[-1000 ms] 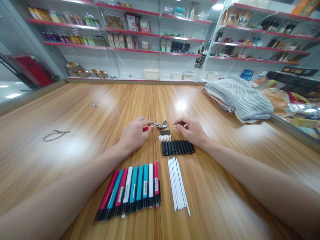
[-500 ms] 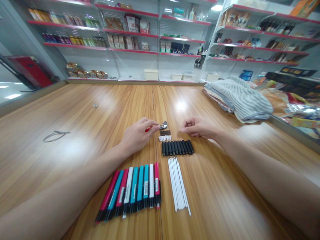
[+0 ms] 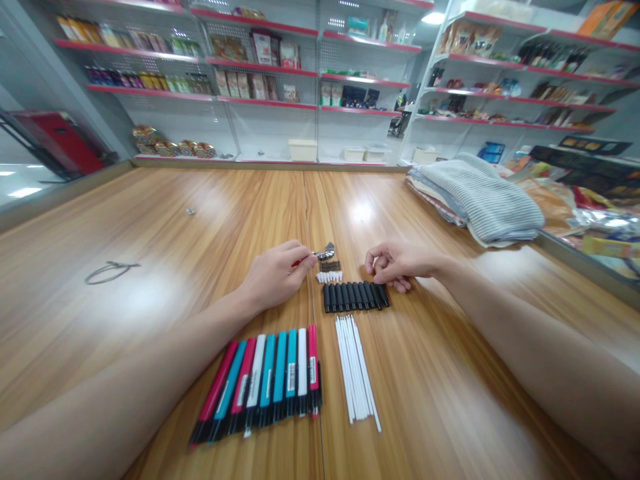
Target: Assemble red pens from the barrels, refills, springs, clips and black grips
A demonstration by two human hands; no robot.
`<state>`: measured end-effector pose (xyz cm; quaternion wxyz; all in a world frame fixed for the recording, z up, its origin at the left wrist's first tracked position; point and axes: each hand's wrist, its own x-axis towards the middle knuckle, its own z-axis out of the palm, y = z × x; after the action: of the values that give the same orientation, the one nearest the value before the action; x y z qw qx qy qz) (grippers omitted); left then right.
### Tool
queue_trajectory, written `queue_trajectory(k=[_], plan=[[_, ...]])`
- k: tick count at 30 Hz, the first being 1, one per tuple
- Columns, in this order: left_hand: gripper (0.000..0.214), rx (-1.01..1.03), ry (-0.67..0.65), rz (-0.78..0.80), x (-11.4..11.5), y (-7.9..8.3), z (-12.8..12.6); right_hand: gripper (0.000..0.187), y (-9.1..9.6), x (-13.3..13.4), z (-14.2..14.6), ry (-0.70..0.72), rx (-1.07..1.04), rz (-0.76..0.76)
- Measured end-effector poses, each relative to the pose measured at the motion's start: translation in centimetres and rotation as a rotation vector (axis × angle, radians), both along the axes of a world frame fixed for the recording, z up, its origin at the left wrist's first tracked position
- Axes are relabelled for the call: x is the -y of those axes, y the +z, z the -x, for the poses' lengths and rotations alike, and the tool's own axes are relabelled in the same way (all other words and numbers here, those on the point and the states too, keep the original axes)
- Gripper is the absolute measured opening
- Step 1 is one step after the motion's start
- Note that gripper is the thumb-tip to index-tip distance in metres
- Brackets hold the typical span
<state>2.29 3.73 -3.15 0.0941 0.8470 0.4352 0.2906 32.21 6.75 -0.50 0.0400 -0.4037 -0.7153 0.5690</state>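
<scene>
My left hand is closed on a small red-handled tool whose metal tip reaches a pile of shiny metal parts. My right hand rests with its fingers curled at the right end of a row of black pen caps, touching it; what it pinches is hidden. Between the hands lie small dark pieces and small white tips. Nearer me lie white refill tubes and a row of pink, teal and white pen barrels.
The wooden table carries a black loop of cord at the left and a small metal bit farther back. Folded striped cloths lie at the right, with packaged goods beyond. Store shelves line the back.
My right hand has moved down and toward me, from beside the metal parts to the right end of the black caps. My left hand has stayed put with the tool.
</scene>
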Motion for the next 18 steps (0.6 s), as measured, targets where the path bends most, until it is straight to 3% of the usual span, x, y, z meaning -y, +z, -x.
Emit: queue_trajectory(k=[18], plan=[[0.033,-0.016,-0.015,-0.017,0.0,-0.08,-0.01,0.021,0.39,0.5,0.42,-0.013,0.056,-0.025]])
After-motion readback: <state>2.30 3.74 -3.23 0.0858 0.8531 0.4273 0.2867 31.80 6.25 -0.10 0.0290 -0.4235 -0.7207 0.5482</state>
